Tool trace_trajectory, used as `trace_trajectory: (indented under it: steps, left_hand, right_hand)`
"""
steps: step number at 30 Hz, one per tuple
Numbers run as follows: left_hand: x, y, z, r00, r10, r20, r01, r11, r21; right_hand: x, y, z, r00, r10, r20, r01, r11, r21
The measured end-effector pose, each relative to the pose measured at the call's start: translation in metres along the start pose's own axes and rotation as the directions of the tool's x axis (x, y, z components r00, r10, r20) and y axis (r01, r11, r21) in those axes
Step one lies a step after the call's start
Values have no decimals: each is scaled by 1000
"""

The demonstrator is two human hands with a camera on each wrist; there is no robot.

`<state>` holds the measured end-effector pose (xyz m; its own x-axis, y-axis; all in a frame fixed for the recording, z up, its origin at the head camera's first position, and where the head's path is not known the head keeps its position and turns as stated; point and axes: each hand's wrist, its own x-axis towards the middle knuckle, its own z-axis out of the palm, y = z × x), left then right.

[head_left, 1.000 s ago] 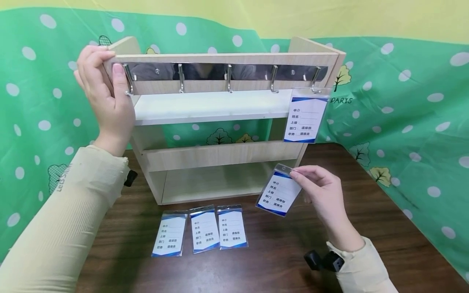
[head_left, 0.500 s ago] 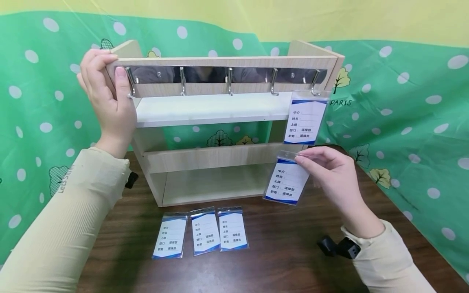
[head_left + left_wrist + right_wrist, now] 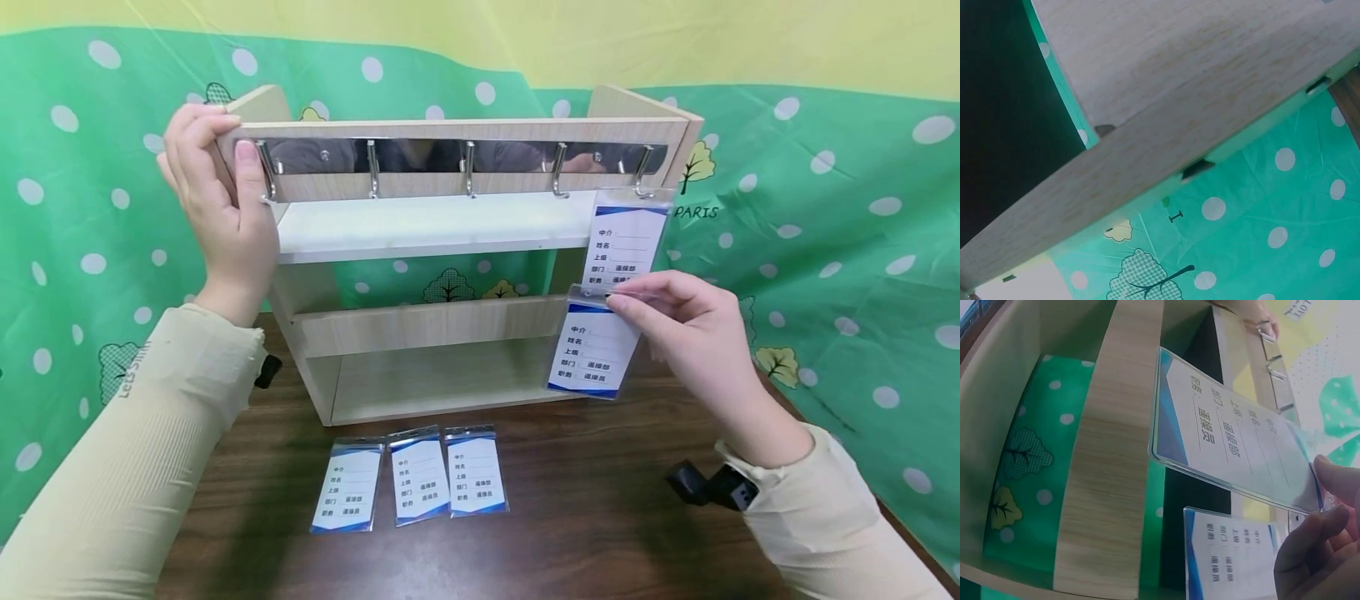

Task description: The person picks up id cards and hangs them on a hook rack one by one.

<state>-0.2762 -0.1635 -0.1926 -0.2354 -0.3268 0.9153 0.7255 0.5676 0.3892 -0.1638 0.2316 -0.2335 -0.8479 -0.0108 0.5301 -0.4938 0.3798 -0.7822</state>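
My right hand (image 3: 690,333) pinches the top edge of a clear-sleeved name badge (image 3: 592,348) between thumb and fingers. This badge overlaps the lower edge of another badge (image 3: 628,237), which hangs from the rightmost hook (image 3: 642,171) of a metal hook strip (image 3: 420,157). In the right wrist view the held badge (image 3: 1229,431) slants in front of the hanging one (image 3: 1229,553). My left hand (image 3: 225,175) grips the upper left corner of the wooden shelf (image 3: 450,325), its thumb on the front board beside the leftmost hook (image 3: 267,171).
On the dark wood table (image 3: 555,533) three more badges lie in a row: left (image 3: 347,487), middle (image 3: 420,477) and right (image 3: 477,472). Three bare hooks, the middle one (image 3: 469,169) among them, stand between the end hooks. Behind the shelf hangs a green dotted cloth (image 3: 825,250).
My right hand has lifted the held badge up and to the right, from near the table to the hanging badge's lower edge. My left hand keeps its grip on the shelf corner.
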Motion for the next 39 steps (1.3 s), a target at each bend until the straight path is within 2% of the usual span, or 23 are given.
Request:
trace_trajectory:
  steps: [5, 14, 25, 39]
  left_hand:
    - [0, 0, 0, 1000, 3, 3, -3, 1000, 1]
    - [1, 1, -1, 1000, -10, -1, 10, 1000, 2]
    - [0, 0, -1, 1000, -8, -1, 8, 1000, 4]
    - [0, 0, -2, 1000, -12, 5, 12, 1000, 6]
  right_hand:
    - [7, -8, -2, 999, -45, 10, 46, 992, -121]
    - [16, -21, -2, 993, -105, 46, 111, 985, -134]
    - [25, -28, -3, 986, -163, 44, 168, 975, -146]
    - [39, -40, -3, 979, -174, 109, 193, 960, -201]
